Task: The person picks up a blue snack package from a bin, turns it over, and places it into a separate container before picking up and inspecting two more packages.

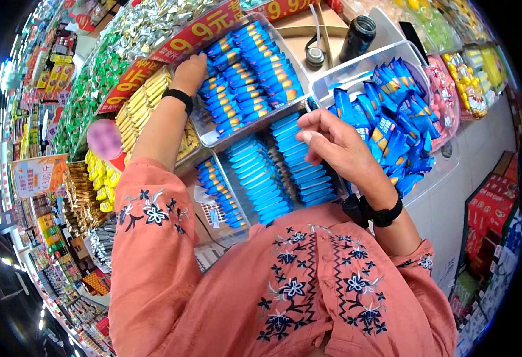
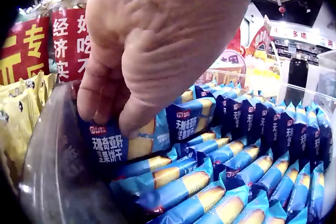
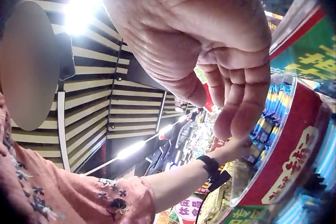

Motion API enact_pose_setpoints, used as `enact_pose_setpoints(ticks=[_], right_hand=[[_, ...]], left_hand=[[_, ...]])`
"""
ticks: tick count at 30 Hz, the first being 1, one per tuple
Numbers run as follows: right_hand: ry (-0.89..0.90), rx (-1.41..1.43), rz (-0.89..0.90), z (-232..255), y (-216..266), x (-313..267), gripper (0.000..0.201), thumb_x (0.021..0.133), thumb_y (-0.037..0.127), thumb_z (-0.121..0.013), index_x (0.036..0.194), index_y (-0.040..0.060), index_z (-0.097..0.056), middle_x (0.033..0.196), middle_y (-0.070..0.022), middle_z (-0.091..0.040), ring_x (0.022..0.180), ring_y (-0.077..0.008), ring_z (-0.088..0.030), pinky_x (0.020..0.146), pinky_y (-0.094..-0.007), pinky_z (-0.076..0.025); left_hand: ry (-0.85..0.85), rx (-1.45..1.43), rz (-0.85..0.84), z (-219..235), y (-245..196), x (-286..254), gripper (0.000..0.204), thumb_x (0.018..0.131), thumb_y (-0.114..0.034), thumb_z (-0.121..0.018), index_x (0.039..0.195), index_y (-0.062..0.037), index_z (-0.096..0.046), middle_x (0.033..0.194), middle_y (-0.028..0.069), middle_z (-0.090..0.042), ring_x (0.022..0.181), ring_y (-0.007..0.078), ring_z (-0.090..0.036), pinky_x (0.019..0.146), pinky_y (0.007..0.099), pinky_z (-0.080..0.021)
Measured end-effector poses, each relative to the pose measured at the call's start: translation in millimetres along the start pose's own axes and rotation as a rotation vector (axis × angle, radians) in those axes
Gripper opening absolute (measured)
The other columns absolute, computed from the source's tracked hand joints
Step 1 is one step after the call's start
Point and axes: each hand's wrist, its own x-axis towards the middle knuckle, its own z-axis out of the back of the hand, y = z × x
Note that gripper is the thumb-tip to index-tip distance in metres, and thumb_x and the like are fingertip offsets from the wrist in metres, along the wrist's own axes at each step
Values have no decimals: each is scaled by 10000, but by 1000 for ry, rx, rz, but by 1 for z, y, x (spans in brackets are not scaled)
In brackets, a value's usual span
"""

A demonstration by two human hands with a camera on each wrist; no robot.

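Observation:
My left hand (image 1: 189, 71) reaches into the far end of a clear bin (image 2: 58, 171) full of blue biscuit packets (image 1: 249, 71). In the left wrist view its thumb and fingers (image 2: 131, 71) pinch one blue packet (image 2: 110, 145) standing at the bin's end wall. My right hand (image 1: 335, 146) hovers over lower rows of flat blue packets (image 1: 267, 178). Its fingers (image 3: 236, 103) are loosely curled with nothing between them. Just right of it is a clear tub (image 1: 356, 68) heaped with loose blue packets (image 1: 392, 119).
Yellow packets (image 1: 145, 101) fill the bin left of the blue ones, under red price signs (image 1: 195, 33). Green and silver sweets (image 1: 94, 83) lie further left, pink sweets (image 1: 445, 95) to the right. A black bottle (image 1: 358, 33) stands behind the tub.

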Motion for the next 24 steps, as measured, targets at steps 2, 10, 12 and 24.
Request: enact_pose_setpoints(ticks=[2,10,12,24], right_hand=[[3,-2,0,0,-1,0,229,979,151,-590,1143,-6,-566,960,-52,-624,723,-104,-621,632,-254,-531],[12,-12,1,1,-1,0,231,977,156,-588,1138,-9,-570,955,-53,-623,719,-107,-621,633,-263,-529],[20,-23,13,1,0,0,229,974,157,-590,1132,-8,-574,949,-53,-621,718,-108,-620,631,-264,-526],[53,31,72,4,16,-17,294,992,224,-589,1186,5,-559,993,-54,-652,725,-107,-623,649,-254,-518]], left_hand=[[35,21,33,6,-2,-1,198,945,-105,-501,1124,-25,-532,1017,224,-636,913,400,-687,743,477,-580],[124,18,138,3,0,4,211,956,-98,-479,1136,-5,-536,1119,255,-617,1010,433,-663,822,492,-566],[146,12,155,9,-5,3,215,957,-92,-472,1142,-8,-543,1135,257,-615,1015,429,-662,828,491,-565],[-3,-348,263,92,-12,-13,299,852,-255,-711,1027,-26,-633,1036,223,-685,994,396,-655,808,474,-505]])
